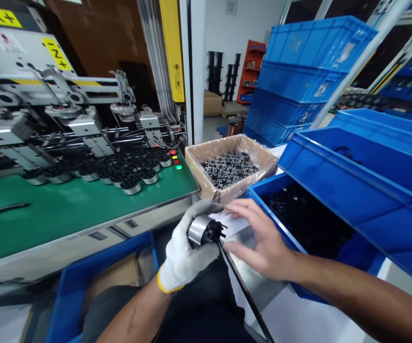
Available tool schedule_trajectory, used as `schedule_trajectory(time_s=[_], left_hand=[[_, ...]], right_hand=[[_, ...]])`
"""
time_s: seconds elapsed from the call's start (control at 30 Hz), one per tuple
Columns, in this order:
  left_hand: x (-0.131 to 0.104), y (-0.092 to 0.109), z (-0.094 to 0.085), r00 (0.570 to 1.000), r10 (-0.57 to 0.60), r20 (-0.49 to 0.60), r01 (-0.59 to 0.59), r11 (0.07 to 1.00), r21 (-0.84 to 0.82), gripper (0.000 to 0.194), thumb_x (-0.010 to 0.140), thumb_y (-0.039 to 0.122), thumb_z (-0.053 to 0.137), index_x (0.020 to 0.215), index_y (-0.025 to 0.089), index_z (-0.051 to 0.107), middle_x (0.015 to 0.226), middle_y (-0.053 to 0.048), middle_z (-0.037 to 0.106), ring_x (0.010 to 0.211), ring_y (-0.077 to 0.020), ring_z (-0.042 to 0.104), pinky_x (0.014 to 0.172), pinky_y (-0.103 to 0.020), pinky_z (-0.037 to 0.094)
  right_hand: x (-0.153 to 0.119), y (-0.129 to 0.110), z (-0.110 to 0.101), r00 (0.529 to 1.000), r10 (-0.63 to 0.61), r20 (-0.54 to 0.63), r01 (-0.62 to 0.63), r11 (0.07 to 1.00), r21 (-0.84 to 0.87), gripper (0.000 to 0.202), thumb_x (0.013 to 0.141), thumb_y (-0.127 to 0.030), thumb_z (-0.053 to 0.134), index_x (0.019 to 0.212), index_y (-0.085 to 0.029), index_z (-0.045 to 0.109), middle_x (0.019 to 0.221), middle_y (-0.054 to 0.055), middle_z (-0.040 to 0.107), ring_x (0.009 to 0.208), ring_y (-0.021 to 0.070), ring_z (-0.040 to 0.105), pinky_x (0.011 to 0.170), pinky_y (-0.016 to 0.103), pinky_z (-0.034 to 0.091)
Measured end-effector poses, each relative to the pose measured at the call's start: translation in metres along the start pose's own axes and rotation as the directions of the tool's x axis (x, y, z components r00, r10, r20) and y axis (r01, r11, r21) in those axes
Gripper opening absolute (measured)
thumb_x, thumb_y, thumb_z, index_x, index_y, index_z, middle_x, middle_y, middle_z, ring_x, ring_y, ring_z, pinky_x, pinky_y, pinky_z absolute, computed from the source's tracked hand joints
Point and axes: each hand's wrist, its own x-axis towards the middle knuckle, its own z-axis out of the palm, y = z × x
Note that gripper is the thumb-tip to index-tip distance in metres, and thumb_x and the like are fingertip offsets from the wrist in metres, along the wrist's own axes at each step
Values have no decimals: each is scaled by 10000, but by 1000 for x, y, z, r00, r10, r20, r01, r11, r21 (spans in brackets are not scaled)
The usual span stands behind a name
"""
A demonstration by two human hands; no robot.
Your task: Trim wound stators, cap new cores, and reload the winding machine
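Observation:
My left hand (187, 255), in a white glove with a yellow cuff edge, is wrapped round a motor stator (200, 230). It is a silver metal ring with a black plastic end piece whose prongs face right. My bare right hand (259, 238) is just to the right of the prongs, thumb and fingers apart, with nothing visible in it. Beyond both hands stands a plastic-lined cardboard box (209, 188) holding many silver rings (227, 169). To the right, a blue bin (277, 224) contains a heap of black plastic parts (306, 214).
On the green machine table (84, 209) at left, many similar stators (130, 183) sit beneath metal clamps (87, 126). Another blue crate (352, 176) rests tilted over the bin. Stacked blue crates (298, 71) rise behind. Below the table edge is a blue bin (70, 286).

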Motion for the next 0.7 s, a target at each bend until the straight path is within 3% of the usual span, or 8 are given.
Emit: schedule_trajectory(time_s=[0.07,0.13,0.23,0.3,0.37,0.5,0.6,0.7], left_hand=[[-1,-1,-1,996,86,-17,-85,995,43,762,634,132,718,1375,214,560,1363,-79,674,1138,-255,692,1038,-355,543],[-2,0,-2,998,52,42,-55,994,91,839,638,147,736,1442,226,509,1388,-88,656,1082,-254,709,1004,-361,563],[1,0,-5,987,-78,143,51,982,183,911,634,135,751,1494,255,474,1386,-63,656,1167,-283,681,1042,-380,549],[4,0,-5,982,-124,140,89,969,231,873,664,149,756,1487,270,491,1393,-45,652,1246,-294,641,1115,-405,500],[6,-1,-3,981,-136,142,101,969,227,760,739,202,742,1463,272,521,1389,-37,656,1255,-284,637,1141,-410,475],[5,-5,4,987,-77,140,56,987,149,637,807,279,740,1418,258,560,1415,-32,640,1294,-257,611,1157,-359,448],[2,-9,7,990,-109,90,107,994,20,760,744,228,792,1452,260,514,1427,-31,623,1318,-252,588,1143,-331,458],[-1,-13,7,961,-229,156,253,956,-151,943,638,109,800,1496,289,452,1431,-29,610,1242,-254,631,1074,-325,517]], right_hand=[[1,0,2,970,236,58,-243,941,234,301,913,-271,721,1166,-168,595,1017,83,692,888,172,721,784,296,628],[1,2,4,946,298,131,-325,888,326,112,944,-233,666,1009,-165,605,819,17,691,700,130,706,638,228,606],[2,8,1,999,45,4,-45,998,52,26,948,-142,626,931,-148,646,783,34,695,686,135,686,618,231,592],[4,11,-4,965,-262,-7,252,934,-253,96,927,-64,614,977,-119,675,852,86,714,775,166,698,681,265,602],[5,11,-9,908,-413,70,405,823,-398,122,915,-33,613,1005,-84,678,896,125,718,838,193,701,716,289,604],[7,5,-14,912,-388,137,407,805,-431,68,909,-62,654,970,-82,678,899,120,712,823,195,690,683,291,592],[6,1,-13,895,-427,130,435,767,-473,109,902,-36,638,990,-90,672,880,109,713,808,187,695,665,278,594],[3,1,-11,893,-442,85,427,774,-467,157,902,-37,620,1039,-99,668,894,110,716,817,178,701,670,266,599]])
